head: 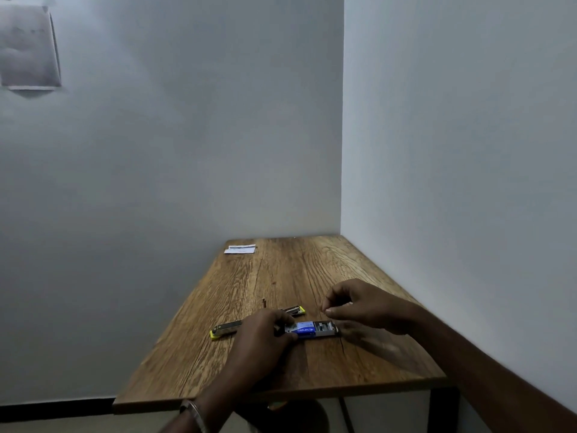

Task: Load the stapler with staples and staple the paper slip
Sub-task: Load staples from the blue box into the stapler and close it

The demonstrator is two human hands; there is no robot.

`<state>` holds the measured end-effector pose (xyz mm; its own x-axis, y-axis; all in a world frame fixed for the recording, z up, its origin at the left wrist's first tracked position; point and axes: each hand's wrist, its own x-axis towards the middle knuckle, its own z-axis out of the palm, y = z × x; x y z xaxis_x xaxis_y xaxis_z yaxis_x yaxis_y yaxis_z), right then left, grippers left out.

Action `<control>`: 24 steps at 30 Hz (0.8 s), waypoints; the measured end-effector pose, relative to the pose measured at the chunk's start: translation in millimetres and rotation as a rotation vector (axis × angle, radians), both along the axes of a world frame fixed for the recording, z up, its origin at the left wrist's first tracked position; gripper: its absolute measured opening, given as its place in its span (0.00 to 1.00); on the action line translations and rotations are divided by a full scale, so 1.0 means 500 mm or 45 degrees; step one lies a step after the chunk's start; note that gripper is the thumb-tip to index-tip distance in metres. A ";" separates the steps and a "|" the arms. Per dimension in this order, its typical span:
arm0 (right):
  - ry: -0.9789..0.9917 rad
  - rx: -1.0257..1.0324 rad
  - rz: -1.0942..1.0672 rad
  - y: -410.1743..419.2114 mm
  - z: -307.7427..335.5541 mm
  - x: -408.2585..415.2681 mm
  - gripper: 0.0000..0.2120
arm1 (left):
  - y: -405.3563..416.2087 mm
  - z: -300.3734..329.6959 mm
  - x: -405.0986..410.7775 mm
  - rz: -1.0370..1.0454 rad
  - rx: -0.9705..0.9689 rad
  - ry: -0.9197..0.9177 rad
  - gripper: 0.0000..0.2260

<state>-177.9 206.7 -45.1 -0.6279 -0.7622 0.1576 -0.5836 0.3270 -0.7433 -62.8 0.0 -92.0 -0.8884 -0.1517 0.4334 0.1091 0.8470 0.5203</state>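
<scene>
**Worktop inventory: stapler, staple box, paper slip**

Item 1. Worktop [312, 276]: wood-grain board on dark legs, set into a corner between two pale walls.

Item 2. Stapler [231, 328]: yellow-tipped, metal body, lying opened out flat near the middle of the worktop. One yellow end points near-left; the other arm, also yellow-ended, reaches far-right. Its middle is hidden under the left hand.

Item 3. Staple box [312, 329]: small blue carton, tray slid partly out to the right, with grey contents showing. It lies just right of the stapler, touching the left hand's fingertips.

Item 4. Paper slip [239, 249]: white, flat, at the far-left corner of the worktop, well apart from the other items.

Item 5. Left hand [265, 335]: palm down over the stapler's middle, fingers curled onto the left end of the staple box, holding it in place. A metal bangle [195, 412] sits on the wrist.

Item 6. Right hand [359, 304]: raised just above the right end of the box, thumb and forefinger closed narrowly in a pinch; whatever is pinched is too small to tell.

Item 7. Small reddish object [264, 303]: on the worktop just beyond the stapler; unidentifiable.

Item 8. Grey sheet [28, 46]: fixed on the left wall, upper left, blurred.
</scene>
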 end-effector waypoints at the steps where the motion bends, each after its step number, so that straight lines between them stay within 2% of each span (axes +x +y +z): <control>1: 0.000 -0.052 -0.008 0.001 -0.003 -0.002 0.04 | 0.000 0.001 0.000 -0.004 -0.004 -0.003 0.14; 7: 0.060 -0.228 -0.038 -0.004 -0.015 -0.012 0.06 | 0.003 0.006 0.006 -0.003 0.005 0.000 0.14; 12: -0.029 -0.346 -0.037 -0.006 -0.018 -0.010 0.12 | 0.002 0.008 0.009 -0.026 0.049 -0.039 0.15; 17: -0.134 -0.415 -0.028 -0.006 -0.019 -0.007 0.08 | 0.003 0.009 0.014 -0.031 0.095 -0.013 0.19; 20: -0.230 -0.498 -0.057 -0.005 -0.022 -0.007 0.06 | 0.008 0.013 0.023 -0.022 0.194 0.088 0.14; 24: -0.378 -0.582 -0.141 -0.009 -0.021 -0.012 0.06 | 0.015 0.024 0.037 0.043 0.342 0.347 0.06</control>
<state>-184.1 202.5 -55.8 -0.7684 -0.5845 0.2607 -0.3076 -0.0199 -0.9513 -44.1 7.4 -79.8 -0.7388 -0.3193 0.5935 0.2482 0.6898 0.6801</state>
